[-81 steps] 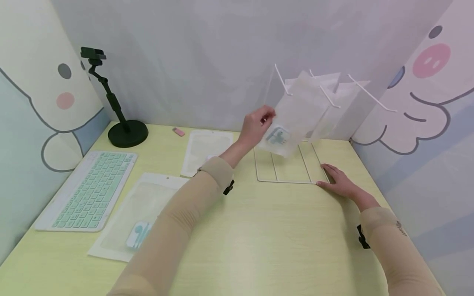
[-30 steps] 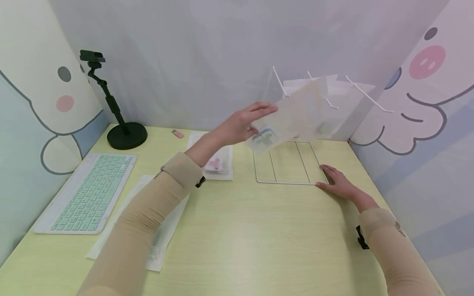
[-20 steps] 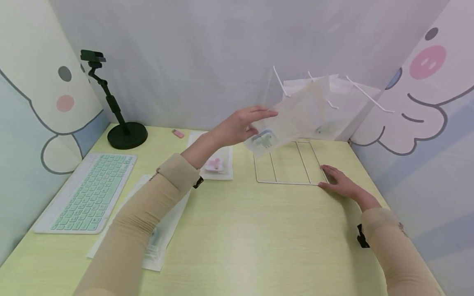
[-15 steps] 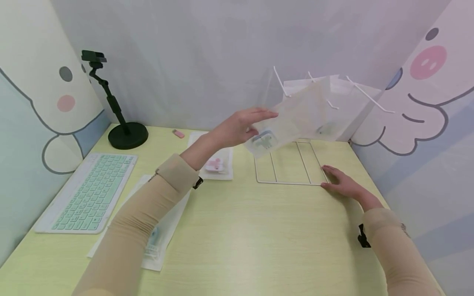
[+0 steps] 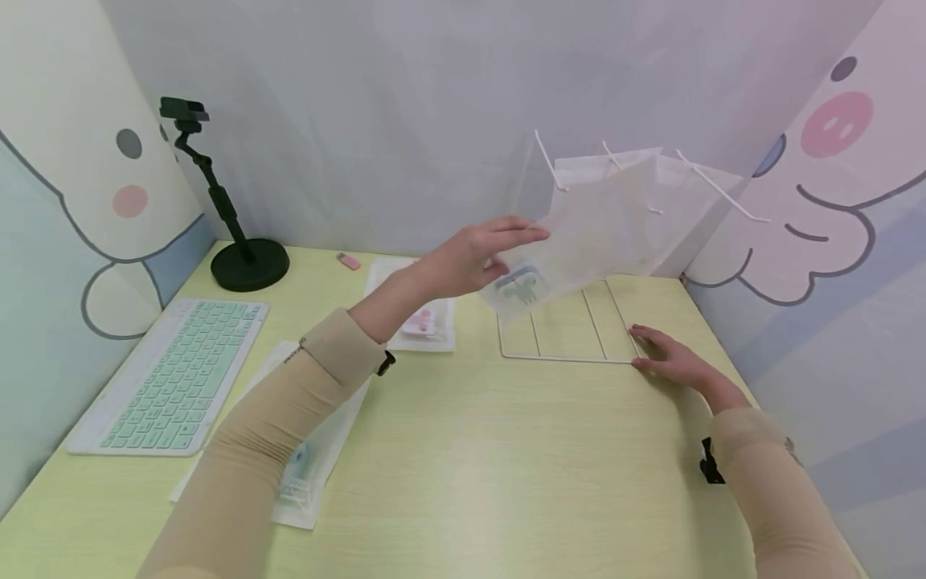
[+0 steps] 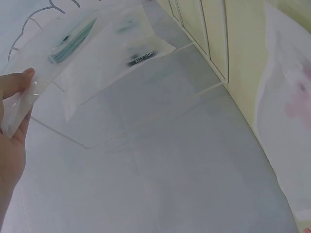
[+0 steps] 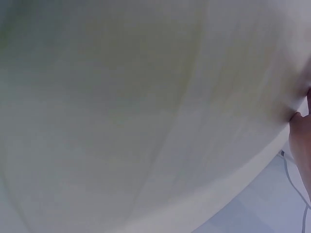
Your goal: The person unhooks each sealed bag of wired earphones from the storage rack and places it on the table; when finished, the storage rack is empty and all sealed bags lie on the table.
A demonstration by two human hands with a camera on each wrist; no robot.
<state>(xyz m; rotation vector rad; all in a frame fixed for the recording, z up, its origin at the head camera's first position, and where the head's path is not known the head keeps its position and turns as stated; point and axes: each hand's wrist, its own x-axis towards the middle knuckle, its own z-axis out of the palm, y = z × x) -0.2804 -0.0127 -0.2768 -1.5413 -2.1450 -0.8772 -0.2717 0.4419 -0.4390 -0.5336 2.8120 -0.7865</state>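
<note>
My left hand (image 5: 470, 253) pinches the lower left edge of a frosted plastic bag (image 5: 600, 233), thumb on one face and fingers on the other, as the left wrist view shows. White-cased earphones (image 5: 524, 287) with pale green cable lie in its bottom corner. The bag hangs tilted at the middle arm of a white wire rack; its hanging hole is hidden. Behind it hangs another frosted bag (image 5: 698, 197) by the right rack arm (image 5: 723, 186). My right hand (image 5: 676, 360) rests at the front right corner of the rack's base (image 5: 571, 359), fingers along the side wire.
Two more bags lie on the table: one with a pink-patterned item (image 5: 419, 320), one with a blue item (image 5: 298, 474), partly under my left sleeve. A keyboard (image 5: 184, 374), black stand (image 5: 249, 265) and pink USB stick (image 5: 349, 260) stand left. Walls close in behind and right.
My left hand has moved from higher on the bag's edge to its lower left, fingers straighter. The bag swung left and has lately spread flatter. My right hand has shifted slightly right at the rack corner.
</note>
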